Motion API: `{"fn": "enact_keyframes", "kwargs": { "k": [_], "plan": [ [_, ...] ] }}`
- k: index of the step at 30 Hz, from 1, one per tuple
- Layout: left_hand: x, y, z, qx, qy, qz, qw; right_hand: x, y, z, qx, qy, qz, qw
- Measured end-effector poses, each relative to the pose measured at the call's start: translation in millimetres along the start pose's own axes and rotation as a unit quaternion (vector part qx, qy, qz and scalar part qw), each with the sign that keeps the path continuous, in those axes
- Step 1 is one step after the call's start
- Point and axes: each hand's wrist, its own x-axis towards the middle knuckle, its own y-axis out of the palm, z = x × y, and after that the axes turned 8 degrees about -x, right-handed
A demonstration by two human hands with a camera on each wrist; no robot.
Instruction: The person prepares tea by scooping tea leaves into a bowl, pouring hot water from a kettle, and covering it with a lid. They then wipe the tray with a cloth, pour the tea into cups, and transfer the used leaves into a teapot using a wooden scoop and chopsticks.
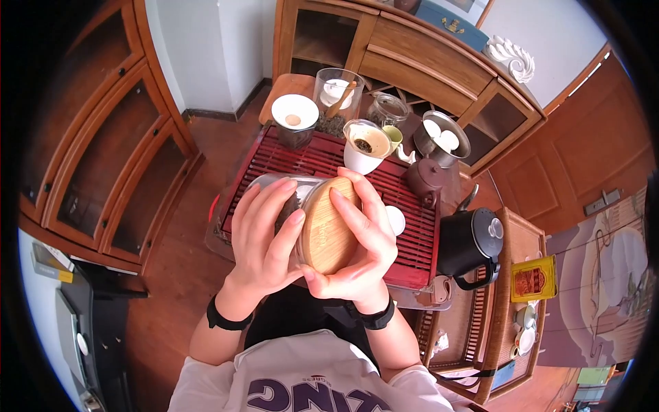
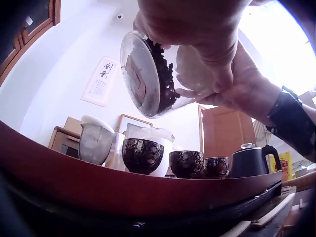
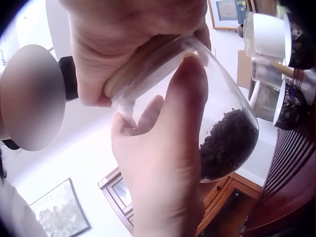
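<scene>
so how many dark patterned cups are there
3 that I can see, in a row on the tray: the left cup, the middle cup, and the right cup beside the kettle. Others may be hidden.

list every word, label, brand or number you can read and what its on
"KING", upside down and partly cut off, on the shirt.
"創新", as best I can tell, on the wall hanging; its smaller lines are too blurred.
Too blurred or faint to read: the label on the yellow tin, the mark on the wooden lid.
</scene>
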Motion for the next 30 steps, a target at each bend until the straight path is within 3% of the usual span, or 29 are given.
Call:
{"fn": "enact_keyframes", "kwargs": {
  "k": [3,5,7,8,9,12,14,16,18,19,21,22,23,25,29,30],
  "plan": [
    [2.4,13.1,7.5,-0.020,0.005,-0.050,0.999,-0.9,-5.1,-4.1,0.094,0.028,-0.026,0.995],
    [4.6,7.7,4.7,-0.016,0.006,-0.026,1.000,1.3,-7.3,-2.7,0.091,0.003,-0.018,0.996],
    [7.3,7.6,3.1,-0.006,0.013,-0.035,0.999,-1.7,-10.7,14.8,0.216,0.142,-0.058,0.964],
    [2.1,9.9,2.6,-0.091,-0.036,-0.037,0.994,0.3,-10.4,23.9,0.292,0.188,-0.114,0.931],
    [-0.3,10.2,2.1,-0.091,-0.036,-0.037,0.995,4.6,-16.5,31.5,0.312,0.219,-0.143,0.914],
    [0.0,4.7,-1.4,-0.230,-0.131,-0.050,0.963,6.2,-38.4,27.6,0.280,0.193,-0.235,0.911],
    [-0.7,6.2,-0.2,-0.256,-0.121,-0.074,0.956,-3.6,-55.7,22.1,0.271,0.191,-0.279,0.901],
    [-2.0,5.0,0.1,-0.279,-0.112,-0.098,0.949,-21.2,-74.6,15.6,0.206,0.250,-0.288,0.901],
    [-1.9,0.8,-2.9,-0.339,-0.186,-0.119,0.915,-43.6,-91.4,7.6,0.122,0.313,-0.275,0.901],
    [-0.1,-1.7,-4.3,-0.339,-0.186,-0.119,0.915,-56.8,-99.9,1.2,0.057,0.343,-0.262,0.900],
    [5.3,-7.6,-9.1,-0.425,-0.367,-0.194,0.805,-83.8,-114.8,-7.7,0.059,0.363,-0.262,0.892],
    [8.1,-8.9,-11.1,-0.433,-0.395,-0.205,0.784,-95.8,-118.6,-12.6,0.000,0.353,-0.237,0.905],
    [8.3,-8.2,-11.4,-0.435,-0.395,-0.202,0.783,-101.3,-119.6,-12.9,-0.060,0.343,-0.212,0.913],
    [8.5,-7.4,-11.1,-0.330,-0.321,-0.156,0.874,-109.8,-119.5,-13.9,-0.030,0.355,-0.228,0.906],
    [12.1,-9.6,-4.8,-0.391,-0.377,-0.183,0.819,-122.8,-117.3,-22.1,-0.030,0.314,-0.208,0.926],
    [11.0,-9.4,-0.7,-0.376,-0.356,-0.178,0.836,-124.6,-117.4,-23.0,-0.057,0.290,-0.190,0.936]
  ]
}}
